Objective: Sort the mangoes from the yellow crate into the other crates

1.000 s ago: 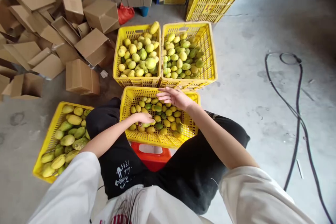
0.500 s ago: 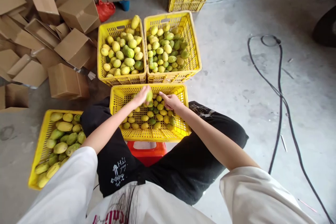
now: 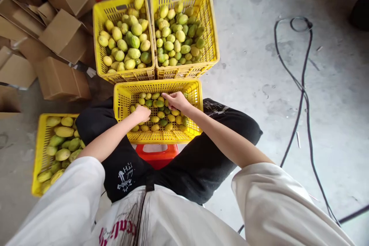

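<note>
Since the earlier frame, my left hand (image 3: 142, 114) has dropped from the far rim of the near crate (image 3: 122, 102) back down onto the fruit, and the green mango it carried is gone from it. I see that hand curled, knuckles up, on the small mangoes (image 3: 161, 117) at the crate's left side; I cannot tell whether its grip has closed on one. My right hand (image 3: 176, 101) rests on the fruit toward the far middle of the crate, fingers bent downward, and its grip is likewise unclear from here. This crate sits on a red stool (image 3: 157, 154) between my knees. Two fuller crates stand side by side just beyond it: the far left crate (image 3: 99, 38) and the far right crate (image 3: 211, 27). A fourth side crate (image 3: 39, 153) lies on the floor by my left knee, with cardboard boxes (image 3: 62, 36) further left.
</note>
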The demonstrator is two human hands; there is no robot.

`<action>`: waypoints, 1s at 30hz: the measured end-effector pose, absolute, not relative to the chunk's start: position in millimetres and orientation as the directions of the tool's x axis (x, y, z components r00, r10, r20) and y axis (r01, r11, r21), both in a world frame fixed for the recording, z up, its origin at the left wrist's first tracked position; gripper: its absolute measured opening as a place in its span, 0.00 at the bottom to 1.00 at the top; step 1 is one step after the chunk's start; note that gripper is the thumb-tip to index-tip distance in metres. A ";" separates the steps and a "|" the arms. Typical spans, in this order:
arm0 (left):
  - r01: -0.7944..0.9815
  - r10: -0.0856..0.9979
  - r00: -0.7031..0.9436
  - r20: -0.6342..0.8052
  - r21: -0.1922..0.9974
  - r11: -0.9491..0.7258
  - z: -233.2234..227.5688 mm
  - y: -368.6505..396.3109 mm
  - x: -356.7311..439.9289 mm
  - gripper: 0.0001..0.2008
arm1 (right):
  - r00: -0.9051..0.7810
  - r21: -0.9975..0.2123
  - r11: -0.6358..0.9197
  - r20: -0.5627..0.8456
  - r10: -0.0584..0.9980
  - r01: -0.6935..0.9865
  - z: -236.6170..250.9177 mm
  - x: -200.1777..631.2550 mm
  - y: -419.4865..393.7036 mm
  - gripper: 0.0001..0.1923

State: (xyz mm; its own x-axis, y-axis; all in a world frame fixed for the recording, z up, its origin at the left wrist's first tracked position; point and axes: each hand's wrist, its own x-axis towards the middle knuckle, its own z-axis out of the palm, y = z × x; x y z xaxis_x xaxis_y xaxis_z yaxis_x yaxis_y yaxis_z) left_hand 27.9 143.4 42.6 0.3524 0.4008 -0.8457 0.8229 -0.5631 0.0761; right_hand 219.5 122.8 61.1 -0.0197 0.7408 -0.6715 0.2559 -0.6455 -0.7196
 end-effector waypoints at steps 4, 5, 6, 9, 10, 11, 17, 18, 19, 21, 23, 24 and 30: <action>0.777 0.357 0.404 -0.843 0.110 -0.620 31.9 117.7 19.3 0.18 | -0.096 -0.700 -0.592 -0.674 0.732 0.400 59.0 222.4 119.8 0.46; 0.758 0.331 0.437 -0.836 0.145 -0.636 29.7 115.0 16.6 0.18 | -0.107 -0.687 -0.577 -0.679 0.727 0.441 57.9 223.6 118.9 0.47; 0.740 0.316 0.469 -0.825 0.173 -0.650 27.7 113.3 14.0 0.18 | -0.117 -0.671 -0.556 -0.683 0.721 0.492 56.1 224.8 117.7 0.47; 0.721 0.347 0.527 -0.776 0.191 -0.666 23.4 111.4 6.8 0.18 | -0.165 -0.575 -0.378 -0.679 0.716 0.726 46.3 228.2 110.6 0.38; 0.726 0.370 0.530 -0.763 0.183 -0.663 22.5 111.0 4.9 0.18 | -0.199 -0.514 -0.260 -0.676 0.709 0.818 42.1 229.2 106.9 0.31; 0.736 0.392 0.525 -0.756 0.172 -0.654 22.0 110.5 3.5 0.18 | -0.242 -0.435 -0.117 -0.683 0.689 0.893 37.9 230.1 102.7 0.23; 0.785 0.431 0.481 -0.764 0.156 -0.600 22.1 102.8 5.3 0.21 | -0.228 -0.093 0.390 -0.921 0.316 0.916 23.2 229.2 86.0 0.23; 0.785 0.418 0.481 -0.770 0.166 -0.597 22.0 100.3 6.8 0.20 | -0.218 -0.097 0.392 -0.936 0.276 0.915 22.7 227.4 86.9 0.24; 0.785 0.403 0.484 -0.777 0.181 -0.593 21.7 97.4 8.3 0.20 | -0.220 -0.108 0.391 -0.941 0.256 0.914 22.4 225.3 88.7 0.25; 0.784 0.372 0.492 -0.787 0.215 -0.582 20.2 91.0 11.4 0.20 | -0.237 -0.116 0.398 -0.933 0.271 0.910 22.1 221.0 94.3 0.26; 0.785 0.339 0.489 -0.804 0.236 -0.573 17.6 84.7 14.4 0.21 | -0.255 -0.106 0.417 -0.912 0.321 0.903 21.7 217.4 101.0 0.27; 0.788 0.325 0.483 -0.813 0.242 -0.566 15.9 81.9 15.8 0.22 | -0.264 -0.102 0.426 -0.902 0.342 0.899 21.4 216.0 104.2 0.27; 0.841 0.306 0.460 -0.834 0.298 -0.451 0.5 76.4 18.7 0.21 | -0.290 -0.103 0.457 -0.887 0.359 0.883 18.1 210.2 115.0 0.25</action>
State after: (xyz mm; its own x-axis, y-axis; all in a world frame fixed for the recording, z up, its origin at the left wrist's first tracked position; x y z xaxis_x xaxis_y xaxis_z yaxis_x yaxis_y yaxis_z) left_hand 18.7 76.4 0.5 0.4596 0.3065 -0.8336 0.8412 -0.4512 0.2980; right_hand 210.2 115.0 18.1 -0.2897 0.3593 -0.8871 0.8834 0.4571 -0.1033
